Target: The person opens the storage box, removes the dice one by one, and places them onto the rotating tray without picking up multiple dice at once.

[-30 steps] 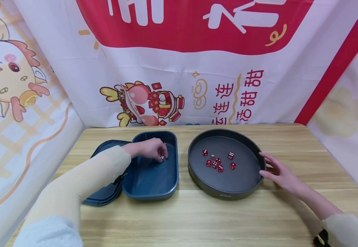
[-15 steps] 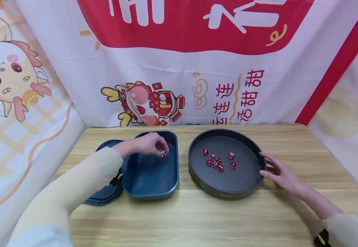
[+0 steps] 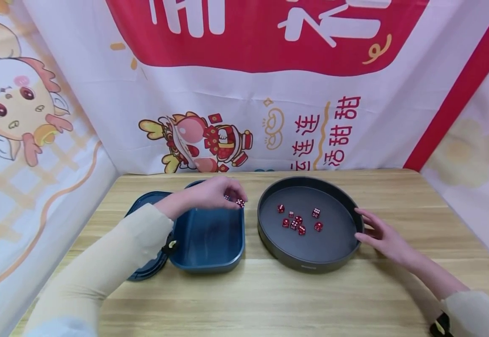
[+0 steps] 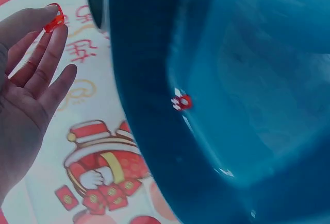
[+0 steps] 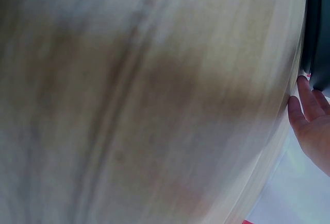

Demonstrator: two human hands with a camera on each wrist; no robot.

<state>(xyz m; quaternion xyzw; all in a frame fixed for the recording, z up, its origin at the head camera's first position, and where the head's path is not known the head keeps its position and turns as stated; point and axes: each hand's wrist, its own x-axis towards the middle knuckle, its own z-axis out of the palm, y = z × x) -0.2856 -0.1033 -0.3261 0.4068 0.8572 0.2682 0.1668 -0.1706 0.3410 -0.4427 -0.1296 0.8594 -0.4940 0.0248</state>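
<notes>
Right now I see my left hand (image 3: 215, 193) raised over the far right corner of the blue box (image 3: 208, 236), with the fingertips pinched on a red die (image 3: 240, 202). My left wrist view shows that die (image 4: 53, 18) clamped between thumb and forefinger, the other fingers straight beside them. Another die (image 4: 181, 101) lies inside the box against its wall. The blue lid (image 3: 143, 234) sits under the box's left edge. My right hand (image 3: 385, 238) rests flat on the wooden table (image 3: 270, 295), fingers straight and slightly spread, fingertips touching the outer right rim of the round black tray (image 3: 309, 267). I count seven red dice (image 3: 298, 220) clustered on the tray floor, left of its middle.
</notes>
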